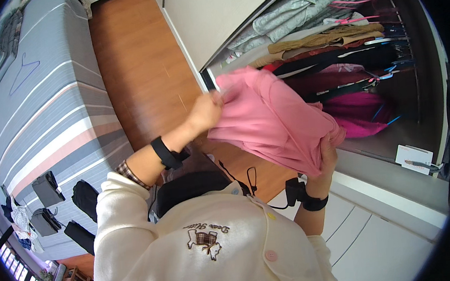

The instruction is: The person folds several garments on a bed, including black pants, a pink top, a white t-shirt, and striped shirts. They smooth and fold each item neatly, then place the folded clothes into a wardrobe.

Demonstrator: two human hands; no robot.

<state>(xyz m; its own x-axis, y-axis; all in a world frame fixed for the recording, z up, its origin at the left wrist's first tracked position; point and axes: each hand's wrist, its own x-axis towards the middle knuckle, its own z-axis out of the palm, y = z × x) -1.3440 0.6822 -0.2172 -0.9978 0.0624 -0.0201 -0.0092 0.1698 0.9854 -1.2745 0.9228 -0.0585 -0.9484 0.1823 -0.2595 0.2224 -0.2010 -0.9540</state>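
A pink fabric garment [270, 117], bunched and folded, stretches between my two hands in front of the wardrobe. My left hand [206, 111] is closed on its left edge, a little blurred. On the opposite side my right hand [328, 156] grips the lower right part, with some fingers hidden by the cloth. The folds conceal the garment's full shape. Just beyond it, several hanging clothes [320, 45] fill the wardrobe, among them a magenta one [355, 114] near the right hand.
A striped bed [60, 114] stands at left, bearing a purple hanger [25, 73] and folded dark clothes [48, 189]. Wooden floor [139, 60] runs between bed and wardrobe. A pale sliding door [207, 19] covers part of the wardrobe. A white card [413, 157] lies at its lower right.
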